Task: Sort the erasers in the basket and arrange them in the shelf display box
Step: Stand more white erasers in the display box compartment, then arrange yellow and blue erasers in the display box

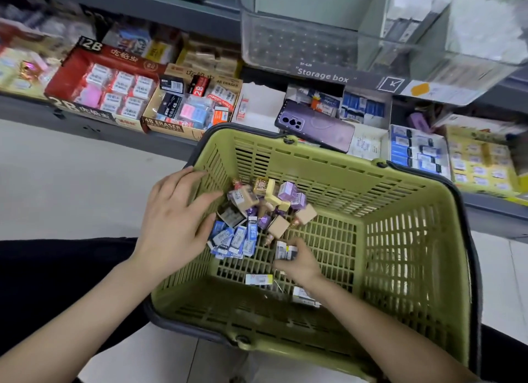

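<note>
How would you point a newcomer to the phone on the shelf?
Find the green basket; the shelf runs behind its far rim. The phone lies across the eraser boxes, below the "Storage box" label. It is one flat purple slab with camera lenses, unlike the small wrapped erasers around.

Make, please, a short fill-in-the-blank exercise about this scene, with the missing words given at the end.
1. The right hand grips erasers in a basket of ____ colour.
2. The phone behind the basket is ____.
3. The clear box reads "Storage ____".
4. The red box is marked ____.
Missing words: green; purple; box; 2B.
</note>
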`<act>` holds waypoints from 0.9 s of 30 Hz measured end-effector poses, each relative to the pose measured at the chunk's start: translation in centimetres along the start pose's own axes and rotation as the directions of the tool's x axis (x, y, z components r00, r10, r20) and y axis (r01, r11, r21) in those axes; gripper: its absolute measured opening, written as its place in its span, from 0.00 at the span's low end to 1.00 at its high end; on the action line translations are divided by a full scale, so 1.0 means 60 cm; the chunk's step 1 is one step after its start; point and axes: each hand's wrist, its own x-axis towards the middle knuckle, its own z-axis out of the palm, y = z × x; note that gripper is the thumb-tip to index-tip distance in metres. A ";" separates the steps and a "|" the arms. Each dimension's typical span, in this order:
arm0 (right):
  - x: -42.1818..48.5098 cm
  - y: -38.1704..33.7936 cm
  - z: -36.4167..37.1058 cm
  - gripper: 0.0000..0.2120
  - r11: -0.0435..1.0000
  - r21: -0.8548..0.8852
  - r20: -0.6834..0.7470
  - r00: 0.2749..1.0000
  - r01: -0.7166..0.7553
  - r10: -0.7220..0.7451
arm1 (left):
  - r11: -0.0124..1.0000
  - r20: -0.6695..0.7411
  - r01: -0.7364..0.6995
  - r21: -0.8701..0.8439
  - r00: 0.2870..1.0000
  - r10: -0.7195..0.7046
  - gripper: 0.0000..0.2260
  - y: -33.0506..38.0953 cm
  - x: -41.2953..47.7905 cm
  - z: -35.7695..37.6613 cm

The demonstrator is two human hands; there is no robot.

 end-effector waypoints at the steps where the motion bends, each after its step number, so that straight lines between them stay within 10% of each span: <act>1: -0.010 -0.004 -0.010 0.26 0.996 0.087 0.021 1.000 -0.015 0.014 | 1.000 -0.033 -0.011 -0.025 0.999 0.010 0.13 0.006 0.002 -0.002; 5: -0.066 -0.042 -0.054 0.25 0.916 0.402 0.136 0.989 -0.005 -0.054 | 0.812 0.272 0.327 -0.484 0.938 -0.215 0.10 0.086 0.016 -0.007; 9: -0.131 -0.089 -0.085 0.20 0.863 0.469 0.106 0.957 0.190 -0.269 | -0.050 0.861 0.862 -0.505 0.498 -0.104 0.17 0.144 0.032 0.016; 13: -0.160 -0.104 -0.084 0.22 0.846 0.398 0.063 0.909 0.356 -0.412 | -0.424 0.902 0.817 -0.389 0.431 0.002 0.18 0.174 0.038 0.036; 21: -0.157 -0.102 -0.108 0.12 0.839 0.192 -0.080 0.860 0.510 -0.504 | -0.438 0.866 0.792 -0.425 0.496 0.056 0.14 0.170 0.035 0.041; 27: -0.120 -0.072 -0.138 0.10 0.725 0.672 0.125 0.943 0.148 -0.309 | -0.434 0.879 0.796 -0.423 0.477 0.018 0.17 0.152 0.027 0.051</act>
